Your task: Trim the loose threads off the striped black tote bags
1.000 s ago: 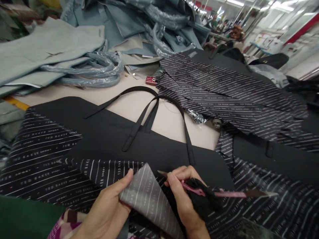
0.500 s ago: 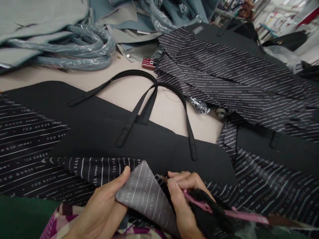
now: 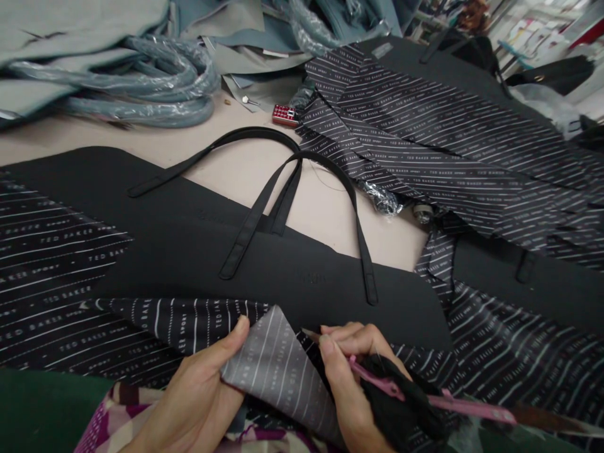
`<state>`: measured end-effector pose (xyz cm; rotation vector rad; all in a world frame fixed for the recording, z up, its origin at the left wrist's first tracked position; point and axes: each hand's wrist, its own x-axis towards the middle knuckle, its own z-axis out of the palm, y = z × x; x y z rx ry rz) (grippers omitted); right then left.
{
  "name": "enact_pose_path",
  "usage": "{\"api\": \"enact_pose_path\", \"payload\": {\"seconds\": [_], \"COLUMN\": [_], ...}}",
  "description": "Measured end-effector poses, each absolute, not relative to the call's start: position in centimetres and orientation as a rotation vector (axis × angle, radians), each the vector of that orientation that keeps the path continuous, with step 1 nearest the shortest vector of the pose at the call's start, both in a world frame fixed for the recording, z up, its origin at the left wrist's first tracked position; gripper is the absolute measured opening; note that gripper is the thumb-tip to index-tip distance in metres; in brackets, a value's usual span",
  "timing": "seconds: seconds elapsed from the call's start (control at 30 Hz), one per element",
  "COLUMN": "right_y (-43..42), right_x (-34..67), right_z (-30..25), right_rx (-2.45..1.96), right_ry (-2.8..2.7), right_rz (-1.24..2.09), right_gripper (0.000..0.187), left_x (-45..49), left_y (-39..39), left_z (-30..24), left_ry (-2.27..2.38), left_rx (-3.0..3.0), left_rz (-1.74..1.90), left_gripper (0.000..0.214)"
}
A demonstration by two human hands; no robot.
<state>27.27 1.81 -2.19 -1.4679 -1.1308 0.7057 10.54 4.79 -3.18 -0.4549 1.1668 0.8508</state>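
Observation:
My left hand [image 3: 207,377] is closed on the printed lining fabric [image 3: 278,358], its thumb on top beside a folded-over corner that shows the greyish reverse. In my right hand [image 3: 352,371], thumb and fingers pinch a pink-handled pointed tool [image 3: 377,380]; its thin metal tip touches or nearly touches the fabric beside the fold. Past the hand runs a pink length with a long brownish blade; whether it belongs to the same tool is unclear. Just beyond both hands lies a black bag panel [image 3: 264,264] with two looped handles [image 3: 352,201]. Black material partly hides the right palm.
More black panels with striped printed lining [image 3: 425,138] lie stacked at the right. Grey-blue pieces and plastic-wrapped tubular handles [image 3: 141,82] fill the back left. A red keypad-like object [image 3: 284,115] and a small roll [image 3: 423,214] rest on the pale table [image 3: 391,242].
The view has shifted slightly. Both hands keep nearly the same hold, with the fabric corner still folded and the tool tip still beside it.

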Motion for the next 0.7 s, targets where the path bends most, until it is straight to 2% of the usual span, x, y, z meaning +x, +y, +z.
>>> {"api": "enact_pose_path", "payload": {"seconds": [0.17, 0.33, 0.53, 0.7], "right_y": [1.6, 1.9, 1.8, 1.5], "right_x": [27.3, 27.2, 27.3, 27.8], "right_z": [-2.5, -2.5, -2.3, -2.5], "right_rx": [-1.507, -1.495, -1.507, -1.398], "right_ry": [-1.130, -1.139, -1.209, -0.969], "right_rz": [0.722, 0.714, 0.720, 0.866], "right_gripper": [0.023, 0.025, 0.025, 0.026], "left_x": [10.4, 10.0, 10.5, 10.8], "left_y": [4.2, 3.6, 4.3, 4.8], "left_z": [-3.7, -3.9, -3.4, -2.8], "left_ry": [1.102, 1.055, 1.112, 1.173], "left_rx": [-0.455, -0.379, -0.386, -0.449], "left_rz": [0.863, 0.878, 0.894, 0.892], "left_gripper": [0.023, 0.036, 0.028, 0.031]}}
